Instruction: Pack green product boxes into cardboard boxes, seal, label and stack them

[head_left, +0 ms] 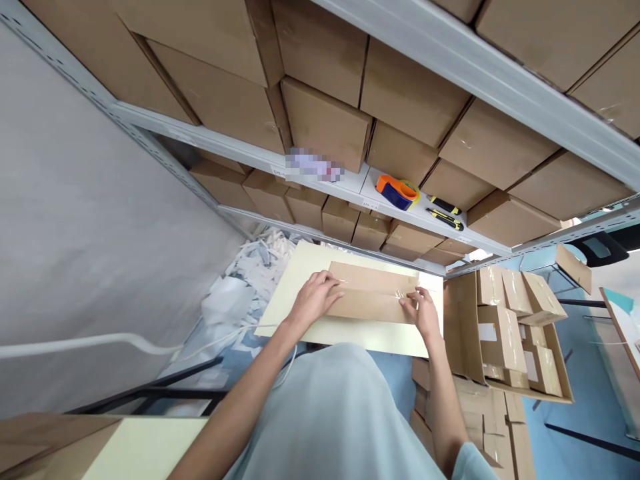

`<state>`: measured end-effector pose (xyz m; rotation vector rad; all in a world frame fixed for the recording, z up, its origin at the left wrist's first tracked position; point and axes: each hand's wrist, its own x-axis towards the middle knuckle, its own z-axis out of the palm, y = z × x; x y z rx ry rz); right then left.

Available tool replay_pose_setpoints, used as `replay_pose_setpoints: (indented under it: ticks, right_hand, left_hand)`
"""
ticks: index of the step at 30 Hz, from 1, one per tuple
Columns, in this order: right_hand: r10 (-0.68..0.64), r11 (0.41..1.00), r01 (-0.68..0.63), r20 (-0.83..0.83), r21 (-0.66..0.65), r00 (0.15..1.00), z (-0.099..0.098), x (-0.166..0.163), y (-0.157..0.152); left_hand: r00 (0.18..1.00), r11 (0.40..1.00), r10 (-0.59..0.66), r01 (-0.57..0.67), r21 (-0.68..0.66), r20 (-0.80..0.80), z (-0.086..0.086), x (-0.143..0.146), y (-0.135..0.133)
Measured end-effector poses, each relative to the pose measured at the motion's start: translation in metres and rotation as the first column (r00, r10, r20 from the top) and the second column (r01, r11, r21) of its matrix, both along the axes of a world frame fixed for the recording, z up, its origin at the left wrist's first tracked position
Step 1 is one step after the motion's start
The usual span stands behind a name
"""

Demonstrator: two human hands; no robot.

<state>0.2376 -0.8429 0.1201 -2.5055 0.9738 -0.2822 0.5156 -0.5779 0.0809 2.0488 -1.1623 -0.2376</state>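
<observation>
A flat brown cardboard box (373,293) lies on a pale yellow table top (300,267) in front of me. My left hand (314,299) rests on the box's left end, fingers curled over its edge. At the right end, my right hand (423,310) presses down with its fingers pinched at a strip of clear tape (400,295). Both forearms reach in from below, over my light blue shirt.
Metal shelving full of brown cartons rises behind the table. An orange tape dispenser (397,191) and two yellow-black utility knives (445,212) lie on a shelf ledge. An open carton (515,333) of small boxes stands to the right. White paper scraps (250,273) are piled on the left.
</observation>
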Motion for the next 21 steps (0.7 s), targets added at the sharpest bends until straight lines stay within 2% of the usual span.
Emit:
replay_pose_setpoints:
  ticks: [4,9,11,15,21]
  right_hand:
    - [-0.071,0.99,0.046,0.186,0.134,0.98,-0.012,-0.005,0.003]
    - [-0.17,0.977,0.113,0.338,0.181,0.926,-0.027,-0.001,0.004]
    - [-0.214,0.967,0.153,0.325,0.202,0.921,-0.032,0.001,0.004]
    - [-0.255,0.948,0.195,0.234,0.25,0.938,-0.035,0.004,0.004]
    - [-0.366,0.892,0.258,0.258,0.37,0.894,-0.034,0.006,0.007]
  left_hand:
    - [0.981,0.982,0.149,-0.161,-0.097,-0.126,-0.018,-0.014,-0.003]
    - [0.949,0.956,0.26,-0.279,-0.091,-0.177,-0.033,-0.015,-0.013]
    - [0.947,0.96,0.248,-0.268,-0.079,-0.204,-0.037,-0.013,-0.016]
    - [0.955,0.988,0.129,-0.146,-0.046,-0.267,-0.041,-0.013,-0.021]
    - [0.918,0.969,0.19,-0.231,-0.082,-0.347,-0.043,-0.015,-0.024]
